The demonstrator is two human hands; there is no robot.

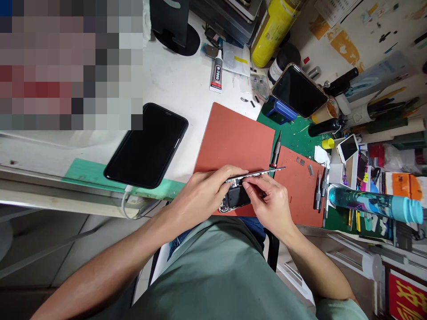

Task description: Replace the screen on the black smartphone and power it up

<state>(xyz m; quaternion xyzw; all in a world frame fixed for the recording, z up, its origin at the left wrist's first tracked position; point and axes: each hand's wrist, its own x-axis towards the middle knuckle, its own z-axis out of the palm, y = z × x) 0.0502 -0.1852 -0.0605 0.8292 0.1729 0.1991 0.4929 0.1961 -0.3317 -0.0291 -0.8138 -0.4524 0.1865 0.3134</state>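
An opened phone [237, 198] with its inner parts showing lies at the front edge of the red-brown mat [235, 138]. Its thin screen panel [267, 173] is raised at a steep tilt from the phone body. My left hand [211, 189] grips the panel's left end, thumb below and fingers behind. The fingertips of my right hand [271, 200] are pinched together at the inner side, beneath the panel; whatever they hold, if anything, is too small to make out.
A black phone [148, 144] with a cable lies left, a glue tube [216, 73] behind. A propped phone [298, 91] stands back right. Screwdrivers [317, 191] and a blue bottle [373, 203] lie right; another screwdriver [276, 150] is behind the right hand.
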